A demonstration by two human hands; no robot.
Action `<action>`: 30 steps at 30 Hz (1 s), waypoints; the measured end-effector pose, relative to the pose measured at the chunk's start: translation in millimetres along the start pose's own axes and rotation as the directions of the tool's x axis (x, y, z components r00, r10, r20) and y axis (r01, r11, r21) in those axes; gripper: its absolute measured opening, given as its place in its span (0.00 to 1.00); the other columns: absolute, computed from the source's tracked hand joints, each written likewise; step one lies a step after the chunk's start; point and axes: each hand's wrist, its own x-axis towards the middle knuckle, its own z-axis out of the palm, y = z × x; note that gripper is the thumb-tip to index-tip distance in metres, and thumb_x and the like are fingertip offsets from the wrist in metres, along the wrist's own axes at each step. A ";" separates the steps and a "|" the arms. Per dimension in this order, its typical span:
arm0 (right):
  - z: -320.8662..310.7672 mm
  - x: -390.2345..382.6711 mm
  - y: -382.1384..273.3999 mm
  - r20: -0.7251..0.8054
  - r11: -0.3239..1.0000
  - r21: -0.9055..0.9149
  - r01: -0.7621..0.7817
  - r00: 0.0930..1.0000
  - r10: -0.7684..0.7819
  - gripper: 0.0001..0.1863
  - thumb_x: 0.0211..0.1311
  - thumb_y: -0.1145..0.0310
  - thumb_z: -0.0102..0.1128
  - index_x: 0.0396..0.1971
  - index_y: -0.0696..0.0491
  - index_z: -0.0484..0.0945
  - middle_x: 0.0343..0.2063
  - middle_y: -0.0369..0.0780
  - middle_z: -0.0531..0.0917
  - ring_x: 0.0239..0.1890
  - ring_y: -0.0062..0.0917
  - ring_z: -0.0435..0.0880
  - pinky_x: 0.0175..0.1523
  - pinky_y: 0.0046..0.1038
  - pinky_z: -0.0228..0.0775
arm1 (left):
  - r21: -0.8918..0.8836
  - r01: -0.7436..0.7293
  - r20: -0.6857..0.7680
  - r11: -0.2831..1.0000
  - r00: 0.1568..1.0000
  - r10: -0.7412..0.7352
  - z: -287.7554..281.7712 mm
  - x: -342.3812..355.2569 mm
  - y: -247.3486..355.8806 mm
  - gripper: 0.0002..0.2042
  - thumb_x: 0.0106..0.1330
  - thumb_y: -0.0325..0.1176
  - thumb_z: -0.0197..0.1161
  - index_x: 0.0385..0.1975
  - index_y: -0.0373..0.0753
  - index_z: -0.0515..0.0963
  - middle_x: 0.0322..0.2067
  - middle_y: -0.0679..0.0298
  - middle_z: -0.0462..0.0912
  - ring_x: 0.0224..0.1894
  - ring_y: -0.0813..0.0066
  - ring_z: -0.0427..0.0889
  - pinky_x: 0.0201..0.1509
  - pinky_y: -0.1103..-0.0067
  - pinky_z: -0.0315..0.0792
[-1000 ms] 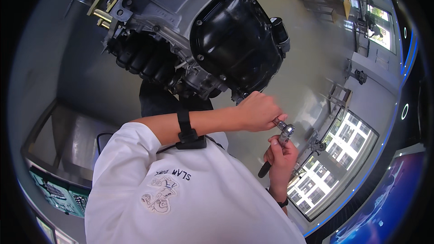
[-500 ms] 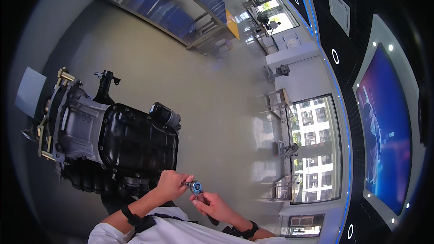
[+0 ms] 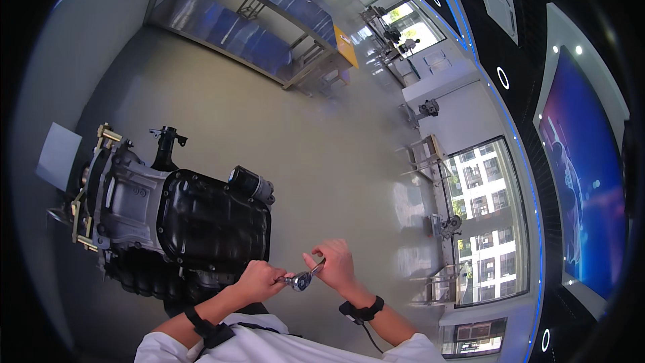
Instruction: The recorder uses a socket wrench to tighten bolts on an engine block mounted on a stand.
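A ratchet wrench (image 3: 302, 281) spans the gap between my hands, low in the view and just off the near right corner of an engine. My left hand (image 3: 258, 281) is closed around the short shaft at the ratchet's head; its fingers hide the shaft's far end. Up and to the right of the head, my right hand (image 3: 335, 266) grips the handle with the thumb sticking out to the left. The engine's black oil pan (image 3: 216, 218) faces up, with bolts along its rim. A black oil filter (image 3: 246, 180) juts from the pan's far right side.
Left of the pan is a grey metal housing (image 3: 134, 191) with brass-coloured stand brackets (image 3: 84, 212). Behind, a metal-framed table (image 3: 235, 23) stands across the floor (image 3: 336, 161). Benches with engine parts (image 3: 449, 227) line the windows at right.
My right hand has swung up and to the right with the handle, so the ratchet now tilts upward. My left hand keeps its hold, and the whole view has shifted slightly.
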 end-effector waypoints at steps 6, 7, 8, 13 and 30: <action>1.8 96.9 -23.4 -0.240 0.876 0.099 0.472 0.866 -0.439 0.11 0.49 0.65 0.67 0.28 0.55 0.75 0.44 0.42 0.75 0.51 0.36 0.73 0.59 0.40 0.60 | -0.065 0.033 0.125 0.997 0.992 -0.025 -18.9 7.6 -0.7 0.09 0.55 0.32 0.60 0.17 0.35 0.74 0.13 0.52 0.69 0.17 0.51 0.71 0.23 0.67 0.66; 4.7 110.4 -34.7 -0.281 0.787 0.128 0.603 0.783 -0.554 0.11 0.50 0.67 0.66 0.30 0.55 0.75 0.48 0.43 0.73 0.54 0.37 0.71 0.62 0.40 0.59 | -0.088 0.028 0.109 0.996 0.994 -0.019 -17.3 4.0 -6.3 0.09 0.54 0.31 0.60 0.17 0.34 0.73 0.13 0.49 0.68 0.16 0.50 0.69 0.22 0.67 0.65; 9.3 119.7 -48.9 -0.329 0.689 0.178 0.703 0.702 -0.631 0.11 0.50 0.68 0.66 0.30 0.55 0.76 0.50 0.43 0.73 0.55 0.37 0.71 0.62 0.41 0.60 | -0.061 0.017 0.113 0.998 0.994 -0.010 -14.0 -3.3 -16.2 0.10 0.55 0.32 0.60 0.17 0.34 0.73 0.12 0.52 0.69 0.16 0.53 0.69 0.23 0.68 0.65; 36.0 140.5 -94.9 -0.452 0.139 0.326 0.935 0.283 -0.846 0.09 0.51 0.71 0.64 0.31 0.55 0.75 0.52 0.43 0.73 0.61 0.36 0.67 0.62 0.38 0.62 | -0.168 0.318 0.235 0.933 0.932 -0.276 -20.2 -10.0 -3.8 0.15 0.61 0.41 0.63 0.19 0.36 0.74 0.13 0.72 0.69 0.18 0.83 0.64 0.22 0.80 0.58; 5.4 -11.8 31.2 -0.094 0.951 0.297 0.084 0.994 -0.059 0.15 0.51 0.61 0.64 0.38 0.51 0.76 0.34 0.36 0.79 0.45 0.29 0.77 0.54 0.33 0.60 | 0.376 -0.075 -0.347 0.924 0.913 0.215 16.6 -25.6 -39.9 0.10 0.61 0.24 0.53 0.40 0.35 0.79 0.19 0.66 0.73 0.21 0.75 0.69 0.26 0.76 0.64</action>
